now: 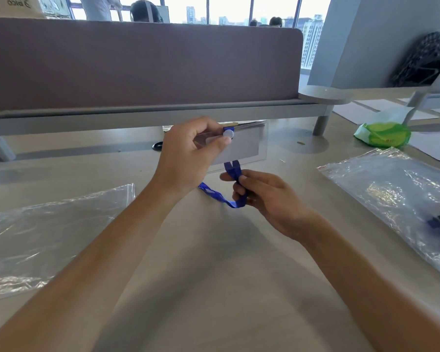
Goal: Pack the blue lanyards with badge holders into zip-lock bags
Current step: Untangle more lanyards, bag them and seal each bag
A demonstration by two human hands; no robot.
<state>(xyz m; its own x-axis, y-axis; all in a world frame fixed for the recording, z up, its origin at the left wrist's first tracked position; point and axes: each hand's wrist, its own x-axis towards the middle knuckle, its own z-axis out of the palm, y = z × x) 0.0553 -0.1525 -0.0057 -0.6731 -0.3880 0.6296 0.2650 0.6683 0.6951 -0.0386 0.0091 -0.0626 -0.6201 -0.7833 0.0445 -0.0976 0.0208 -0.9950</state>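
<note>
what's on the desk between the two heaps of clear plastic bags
In the head view, both hands: the left hand holds the badge holder, the right hand pinches the blue lanyard. Otherwise bare desk.

Bright window backlight, soft shadows, warped edges.

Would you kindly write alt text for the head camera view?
Above a desk, the left hand pinches a clear badge holder while the right hand grips its folded blue lanyard. Zip-lock bags lie on both sides.
</note>
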